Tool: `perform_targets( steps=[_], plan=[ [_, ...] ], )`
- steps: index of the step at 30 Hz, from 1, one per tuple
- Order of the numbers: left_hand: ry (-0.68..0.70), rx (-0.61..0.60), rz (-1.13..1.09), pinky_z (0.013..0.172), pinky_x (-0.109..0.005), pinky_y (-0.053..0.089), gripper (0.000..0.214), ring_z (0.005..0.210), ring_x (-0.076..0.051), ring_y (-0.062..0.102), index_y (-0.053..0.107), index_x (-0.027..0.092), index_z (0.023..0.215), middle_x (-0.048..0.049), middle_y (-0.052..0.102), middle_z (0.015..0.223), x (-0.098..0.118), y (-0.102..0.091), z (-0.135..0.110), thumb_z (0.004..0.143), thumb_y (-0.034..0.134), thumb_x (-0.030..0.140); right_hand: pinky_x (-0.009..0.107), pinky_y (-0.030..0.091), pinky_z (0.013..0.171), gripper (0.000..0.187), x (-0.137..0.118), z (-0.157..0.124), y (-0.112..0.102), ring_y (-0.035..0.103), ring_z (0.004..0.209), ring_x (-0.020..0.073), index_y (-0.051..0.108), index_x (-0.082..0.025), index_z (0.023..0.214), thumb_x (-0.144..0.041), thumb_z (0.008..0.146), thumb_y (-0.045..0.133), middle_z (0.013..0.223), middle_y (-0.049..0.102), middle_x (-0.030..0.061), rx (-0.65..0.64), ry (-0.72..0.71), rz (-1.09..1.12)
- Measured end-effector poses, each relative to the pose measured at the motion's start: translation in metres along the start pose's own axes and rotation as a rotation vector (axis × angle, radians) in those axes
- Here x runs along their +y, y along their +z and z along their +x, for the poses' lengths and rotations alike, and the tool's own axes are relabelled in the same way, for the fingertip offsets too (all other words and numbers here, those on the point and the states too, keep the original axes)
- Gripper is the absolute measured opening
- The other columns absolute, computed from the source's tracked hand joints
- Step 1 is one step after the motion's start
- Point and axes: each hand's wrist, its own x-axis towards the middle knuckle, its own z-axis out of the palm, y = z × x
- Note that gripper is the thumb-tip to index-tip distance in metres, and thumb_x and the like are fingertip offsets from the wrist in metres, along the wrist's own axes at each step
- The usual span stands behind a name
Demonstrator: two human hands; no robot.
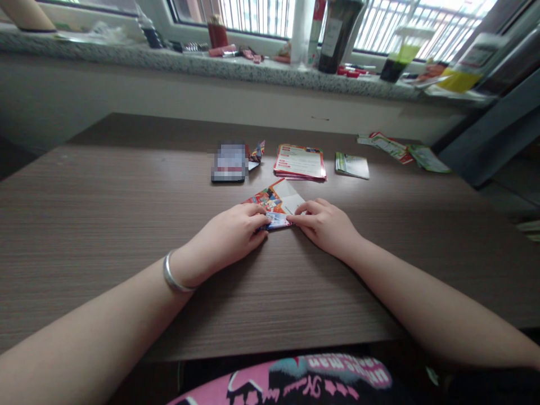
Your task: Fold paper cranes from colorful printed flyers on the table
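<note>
My left hand (234,233) and right hand (324,225) each close a grip on the near edge of the folded leaflet (276,203), flat on the bench (105,214), its long axis seemingly pointing away to my right.

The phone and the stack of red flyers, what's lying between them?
A small folded paper figure sits between the phone and the stack of red flyers, beside the phone; the head view shows it.

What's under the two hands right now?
A folded colourful paper lies flat on the table. Left hand and right hand press its near edge, hiding that part.
</note>
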Motion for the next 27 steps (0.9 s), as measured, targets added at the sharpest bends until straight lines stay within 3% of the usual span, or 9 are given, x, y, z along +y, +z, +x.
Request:
perform_targets(
  steps=[7,15,27],
  plan=[
    [0.007,0.034,0.031,0.095,-0.041,0.051,0.034,0.105,-0.025,0.06,0.064,0.02,0.121,-0.0096,0.064,0.118,0.0001,0.005,-0.0021,0.095,0.045,0.029,0.035,0.044,0.082,0.031,0.004,0.002,0.004,0.054,0.094,0.0202,0.072,-0.032,0.114,-0.03,0.099,0.045,0.108,0.067,0.0067,0.015,-0.012,0.052],
    [-0.054,0.01,0.081,0.096,-0.039,0.051,0.033,0.109,-0.025,0.059,0.064,0.022,0.12,-0.0105,0.062,0.115,0.0051,0.003,-0.0024,0.094,0.047,0.03,0.034,0.043,0.082,0.031,0.0045,0.0037,0.0044,0.054,0.094,0.0201,0.073,-0.031,0.113,-0.031,0.099,0.045,0.107,0.066,0.0072,0.023,-0.017,0.075],
    [-0.04,0.016,0.128,0.089,-0.041,0.053,0.033,0.105,-0.028,0.059,0.062,0.022,0.12,-0.0105,0.062,0.114,0.0052,0.0006,-0.0026,0.094,0.044,0.033,0.034,0.043,0.08,0.031,0.0033,0.0036,0.003,0.054,0.094,0.0204,0.072,-0.032,0.113,-0.031,0.099,0.045,0.107,0.066,0.0067,0.021,-0.018,0.042]
  ],
)
